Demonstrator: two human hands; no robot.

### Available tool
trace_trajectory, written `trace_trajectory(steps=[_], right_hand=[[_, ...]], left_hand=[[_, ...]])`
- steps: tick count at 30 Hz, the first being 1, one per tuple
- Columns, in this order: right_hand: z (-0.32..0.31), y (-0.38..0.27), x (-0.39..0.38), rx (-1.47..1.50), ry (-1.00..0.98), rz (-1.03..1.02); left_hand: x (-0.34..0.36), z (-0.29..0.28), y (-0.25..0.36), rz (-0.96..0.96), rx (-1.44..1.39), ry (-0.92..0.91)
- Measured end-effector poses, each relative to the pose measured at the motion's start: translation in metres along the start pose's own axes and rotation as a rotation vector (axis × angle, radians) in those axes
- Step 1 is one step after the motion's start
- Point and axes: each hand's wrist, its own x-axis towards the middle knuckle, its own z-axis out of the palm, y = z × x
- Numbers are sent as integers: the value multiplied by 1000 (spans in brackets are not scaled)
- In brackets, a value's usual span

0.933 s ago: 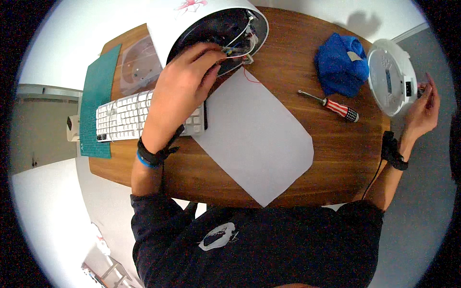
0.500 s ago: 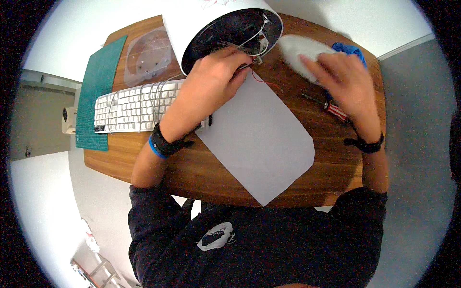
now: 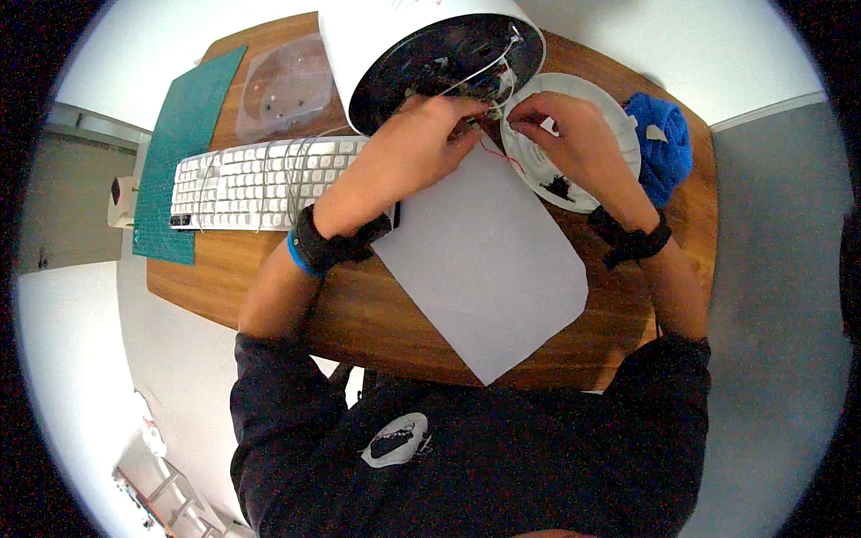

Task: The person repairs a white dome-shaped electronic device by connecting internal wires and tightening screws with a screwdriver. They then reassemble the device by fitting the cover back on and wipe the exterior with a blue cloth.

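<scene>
A white cylindrical housing [image 3: 404, 27] lies on its side at the back of the table, its dark open end toward me. A white cable [image 3: 480, 73] and thin wires hang out of that opening. My left hand [image 3: 426, 139] is closed at the lower rim, its fingertips pinched on thin wires; a red wire [image 3: 504, 156] trails below them. Close by on the right, my right hand [image 3: 574, 130] has its thumb and fingers pinched beside the white cable; what lies between them is too small to make out. Under this hand rests a round white cover [image 3: 619, 121] with a dark patch.
A white sheet of paper [image 3: 489, 260] lies before me on the wooden table [image 3: 251, 287]. To the left are a white keyboard [image 3: 260, 184] with grey cable over it, a green cutting mat [image 3: 184, 161] and a clear plastic tray [image 3: 282, 90] with small parts. A blue cloth [image 3: 662, 148] sits at right.
My right hand has moved left and forward to the wires, its fingers now pinched. The white cover, blurred before, lies nearer me and still. The screwdriver seen at right is now hidden.
</scene>
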Motion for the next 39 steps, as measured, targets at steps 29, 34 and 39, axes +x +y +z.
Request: trace_trajectory(steps=[29, 34, 39], right_hand=[[8, -40, 14, -80, -97, -48], [12, -36, 12, -115, -80, -75], [12, -39, 15, -136, -88, -121]], left_hand=[[-72, -95, -9, -143, 58, 428], [-67, -125, -45, -185, 236, 622], [-79, -142, -175, -131, 633, 178]])
